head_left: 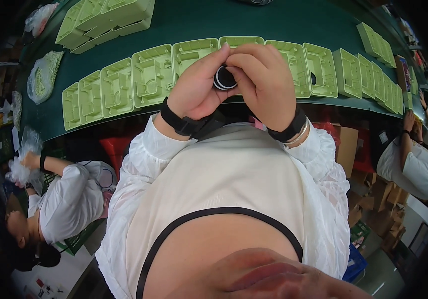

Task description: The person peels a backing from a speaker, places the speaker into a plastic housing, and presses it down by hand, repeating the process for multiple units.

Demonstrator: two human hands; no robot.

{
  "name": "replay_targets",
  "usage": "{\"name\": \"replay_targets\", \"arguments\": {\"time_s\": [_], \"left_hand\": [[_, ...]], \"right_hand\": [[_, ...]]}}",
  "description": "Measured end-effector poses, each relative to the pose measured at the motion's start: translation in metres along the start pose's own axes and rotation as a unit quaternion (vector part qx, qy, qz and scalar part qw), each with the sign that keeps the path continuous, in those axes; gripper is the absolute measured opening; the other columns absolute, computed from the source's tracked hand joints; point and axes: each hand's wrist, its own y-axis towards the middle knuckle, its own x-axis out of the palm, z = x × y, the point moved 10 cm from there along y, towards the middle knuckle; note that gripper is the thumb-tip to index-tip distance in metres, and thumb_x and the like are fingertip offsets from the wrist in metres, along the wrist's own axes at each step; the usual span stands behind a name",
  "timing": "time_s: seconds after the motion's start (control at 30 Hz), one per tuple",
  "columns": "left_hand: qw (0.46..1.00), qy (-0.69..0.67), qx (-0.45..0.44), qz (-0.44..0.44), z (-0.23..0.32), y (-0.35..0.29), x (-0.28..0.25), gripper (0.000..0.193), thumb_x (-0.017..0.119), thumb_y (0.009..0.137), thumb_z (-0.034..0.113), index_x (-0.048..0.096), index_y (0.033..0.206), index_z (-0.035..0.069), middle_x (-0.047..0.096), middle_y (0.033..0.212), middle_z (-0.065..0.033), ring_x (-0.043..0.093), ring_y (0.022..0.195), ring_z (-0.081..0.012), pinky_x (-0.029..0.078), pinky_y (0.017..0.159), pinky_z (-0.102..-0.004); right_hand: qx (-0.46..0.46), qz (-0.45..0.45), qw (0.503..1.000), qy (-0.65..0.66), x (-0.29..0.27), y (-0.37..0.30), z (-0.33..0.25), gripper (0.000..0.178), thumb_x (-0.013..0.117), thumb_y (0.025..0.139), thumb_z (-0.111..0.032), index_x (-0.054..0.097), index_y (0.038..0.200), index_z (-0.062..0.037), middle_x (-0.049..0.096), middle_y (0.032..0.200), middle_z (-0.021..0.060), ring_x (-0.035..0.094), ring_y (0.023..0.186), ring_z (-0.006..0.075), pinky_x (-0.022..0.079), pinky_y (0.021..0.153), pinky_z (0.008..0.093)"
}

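Observation:
Between my two hands is a small black round part with a pale ring around it. My left hand curls round it from the left, thumb and fingers closed on its side. From the right, my right hand pinches it, the bent fingertips on its upper face. Just beyond the hands stands a row of light-green plastic housings, their moulded insides facing up. One housing to the right of my right hand has a black round part inside it.
Stacked green housings stand at the far left, above a clear bag of small green pieces. More housings sit at the far right of the dark green table. One person works at the left, another at the right.

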Motion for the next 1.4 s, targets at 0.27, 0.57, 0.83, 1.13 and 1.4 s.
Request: {"name": "replay_targets", "arguments": {"time_s": [0.27, 0.57, 0.83, 1.13, 1.4], "left_hand": [[0.998, 0.038, 0.024, 0.054, 0.010, -0.005, -0.017, 0.028, 0.054, 0.109, 0.027, 0.065, 0.117, 0.002, 0.067, 0.114, -0.0066, 0.065, 0.097, -0.0145, 0.056, 0.078, -0.0288], [0.941, 0.298, 0.141, 0.079, 0.037, -0.013, -0.004, 0.014, 0.071, 0.095, 0.011, 0.070, 0.101, -0.002, 0.068, 0.085, -0.0025, 0.051, 0.064, -0.0062, 0.041, 0.057, -0.0220], [0.952, 0.250, 0.144, 0.104, 0.040, -0.010, -0.019, 0.012, 0.074, 0.091, 0.009, 0.072, 0.097, -0.001, 0.067, 0.080, -0.0002, 0.049, 0.060, -0.0046, 0.039, 0.054, -0.0209], [0.946, 0.264, 0.147, 0.115, 0.043, -0.008, -0.022, 0.007, 0.069, 0.093, 0.003, 0.069, 0.098, -0.002, 0.066, 0.083, -0.0030, 0.051, 0.065, -0.0060, 0.038, 0.055, -0.0211], [0.930, 0.302, 0.155, 0.138, 0.045, -0.008, -0.026, 0.007, 0.069, 0.091, 0.002, 0.069, 0.097, -0.002, 0.065, 0.082, -0.0026, 0.050, 0.061, -0.0054, 0.037, 0.053, -0.0207]], "right_hand": [[0.210, 0.055, 0.952, 0.217, -0.005, -0.013, 0.047, 0.010, 0.066, 0.098, -0.003, 0.066, 0.108, -0.0014, 0.068, 0.103, 0.0049, 0.065, 0.095, 0.0158, 0.050, 0.087, 0.0277], [0.255, 0.034, 0.943, 0.211, 0.000, -0.012, 0.057, 0.014, 0.065, 0.101, -0.006, 0.063, 0.114, -0.0001, 0.068, 0.102, 0.0036, 0.064, 0.094, 0.0086, 0.051, 0.083, 0.0241], [0.185, 0.083, 0.971, 0.131, -0.008, -0.003, 0.048, 0.020, 0.070, 0.092, 0.002, 0.068, 0.112, -0.0011, 0.070, 0.099, 0.0051, 0.066, 0.088, 0.0164, 0.052, 0.076, 0.0274], [-0.015, 0.031, 0.999, 0.019, -0.003, 0.002, 0.013, 0.026, 0.075, 0.078, 0.008, 0.075, 0.102, -0.0016, 0.072, 0.096, 0.0101, 0.064, 0.082, 0.0278, 0.051, 0.069, 0.0350], [-0.015, 0.027, 0.999, 0.017, 0.001, 0.000, 0.015, 0.026, 0.075, 0.077, 0.008, 0.075, 0.102, -0.0017, 0.072, 0.095, 0.0097, 0.065, 0.083, 0.0270, 0.051, 0.069, 0.0352]]}}
